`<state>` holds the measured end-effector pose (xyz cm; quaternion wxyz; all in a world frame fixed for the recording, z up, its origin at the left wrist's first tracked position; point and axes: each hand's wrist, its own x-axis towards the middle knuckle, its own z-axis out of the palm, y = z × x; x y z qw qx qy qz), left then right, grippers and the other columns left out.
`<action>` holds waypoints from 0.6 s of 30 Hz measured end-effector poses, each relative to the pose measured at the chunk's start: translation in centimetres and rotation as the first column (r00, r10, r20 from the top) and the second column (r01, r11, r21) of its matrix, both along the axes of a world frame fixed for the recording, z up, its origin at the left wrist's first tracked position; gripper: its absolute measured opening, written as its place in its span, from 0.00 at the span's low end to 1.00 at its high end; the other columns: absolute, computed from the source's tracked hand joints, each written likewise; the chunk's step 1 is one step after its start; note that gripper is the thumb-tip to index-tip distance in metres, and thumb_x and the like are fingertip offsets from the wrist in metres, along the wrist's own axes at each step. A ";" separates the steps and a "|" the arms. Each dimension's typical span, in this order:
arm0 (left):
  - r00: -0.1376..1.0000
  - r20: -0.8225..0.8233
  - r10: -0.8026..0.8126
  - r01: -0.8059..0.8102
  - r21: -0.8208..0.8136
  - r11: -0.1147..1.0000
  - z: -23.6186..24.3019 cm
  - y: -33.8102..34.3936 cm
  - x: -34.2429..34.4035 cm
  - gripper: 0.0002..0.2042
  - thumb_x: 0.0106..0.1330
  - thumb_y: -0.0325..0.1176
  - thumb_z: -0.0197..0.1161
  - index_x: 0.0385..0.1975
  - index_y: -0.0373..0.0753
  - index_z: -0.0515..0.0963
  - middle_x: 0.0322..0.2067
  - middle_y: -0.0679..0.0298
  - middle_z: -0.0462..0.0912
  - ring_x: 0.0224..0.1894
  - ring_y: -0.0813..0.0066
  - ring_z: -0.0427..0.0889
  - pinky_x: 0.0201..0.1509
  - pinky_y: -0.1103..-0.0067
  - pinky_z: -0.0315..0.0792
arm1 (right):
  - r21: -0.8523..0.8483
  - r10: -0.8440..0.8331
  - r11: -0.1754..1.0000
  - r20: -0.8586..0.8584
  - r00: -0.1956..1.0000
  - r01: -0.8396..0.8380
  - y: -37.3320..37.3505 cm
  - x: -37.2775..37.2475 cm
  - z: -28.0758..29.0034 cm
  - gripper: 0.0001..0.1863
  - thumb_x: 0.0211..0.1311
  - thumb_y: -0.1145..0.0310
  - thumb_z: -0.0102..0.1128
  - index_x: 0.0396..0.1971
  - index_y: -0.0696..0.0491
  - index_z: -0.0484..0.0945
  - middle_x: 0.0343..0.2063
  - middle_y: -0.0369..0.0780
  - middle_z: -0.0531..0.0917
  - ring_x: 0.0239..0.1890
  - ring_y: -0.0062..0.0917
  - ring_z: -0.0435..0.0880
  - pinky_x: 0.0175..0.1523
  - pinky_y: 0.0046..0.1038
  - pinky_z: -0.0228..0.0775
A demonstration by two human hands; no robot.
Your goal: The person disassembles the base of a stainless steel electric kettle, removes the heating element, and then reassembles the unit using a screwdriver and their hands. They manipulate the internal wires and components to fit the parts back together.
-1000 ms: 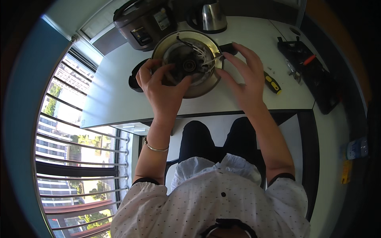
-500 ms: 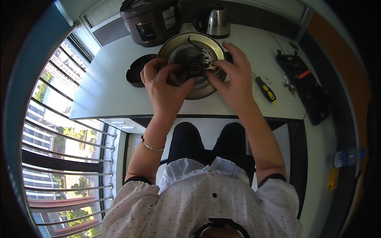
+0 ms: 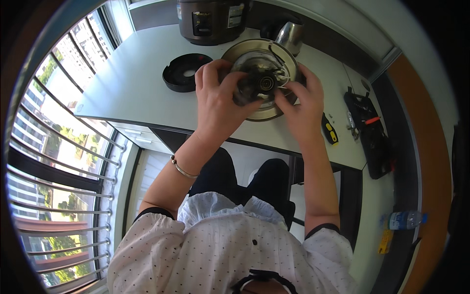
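Room: daylight is coming through a barred window [image 3: 58, 161] along the left, and a white desk [image 3: 132, 93] is standing against the far wall.
Seat: the person is sitting at the desk's near edge, wearing a white dotted blouse [image 3: 205, 250] and dark trousers.
Main item: a round metal appliance base [image 3: 262, 78], turned underside up, is lying near the middle of the desk, slightly toward the far edge, with dark parts and wires showing at its centre.
Left hands detail: the left hand [image 3: 218, 100] is curling over the base's left side, fingers bent and gripping the dark central part; a thin bracelet [image 3: 182, 169] is sitting on the wrist.
Right hands detail: the right hand [image 3: 302, 103] is resting on the base's right side, its fingertips pinching at the central part.
Left of base: a black round cover [image 3: 186, 72] is lying flat, just beside the left hand.
Far edge: a dark cooker body [image 3: 213, 19] and a steel kettle [image 3: 289, 35] are standing there.
Right end: a yellow-and-black tool [image 3: 330, 130] is lying near the near edge; a black tool case [image 3: 369, 132] is sitting beyond the desk's right edge.
Floor: a plastic bottle [image 3: 404, 219] is lying at the lower right.
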<state>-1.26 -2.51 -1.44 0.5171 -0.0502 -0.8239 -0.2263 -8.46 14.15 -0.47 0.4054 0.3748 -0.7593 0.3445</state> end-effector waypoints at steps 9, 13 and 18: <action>0.986 0.118 -0.117 0.126 -0.071 0.989 -0.3 -1.8 0.8 0.41 0.28 0.44 0.79 0.52 0.44 0.73 0.57 0.54 0.61 0.59 0.48 0.60 0.64 0.61 0.59 | 0.052 0.040 0.998 0.004 0.999 -0.040 -0.1 -0.5 0.4 0.10 0.36 0.72 0.68 0.23 0.57 0.81 0.47 0.46 0.76 0.47 0.39 0.73 0.50 0.35 0.65; 0.965 0.123 -0.232 0.246 -0.119 0.962 0.2 -3.0 0.7 0.51 0.21 0.43 0.79 0.58 0.42 0.67 0.61 0.56 0.59 0.63 0.49 0.56 0.64 0.61 0.60 | 0.093 0.048 0.995 -0.002 0.999 -0.047 -0.4 -0.3 0.7 0.11 0.35 0.70 0.68 0.23 0.58 0.81 0.49 0.45 0.75 0.49 0.39 0.72 0.53 0.36 0.63; 0.949 0.254 -0.187 0.238 -0.188 0.953 0.4 -3.8 1.3 0.56 0.21 0.48 0.77 0.62 0.42 0.62 0.63 0.57 0.57 0.66 0.48 0.53 0.67 0.61 0.57 | 0.132 0.045 0.990 0.009 0.999 -0.045 -0.6 -0.3 1.1 0.11 0.35 0.69 0.68 0.22 0.57 0.81 0.48 0.45 0.75 0.50 0.40 0.72 0.54 0.38 0.61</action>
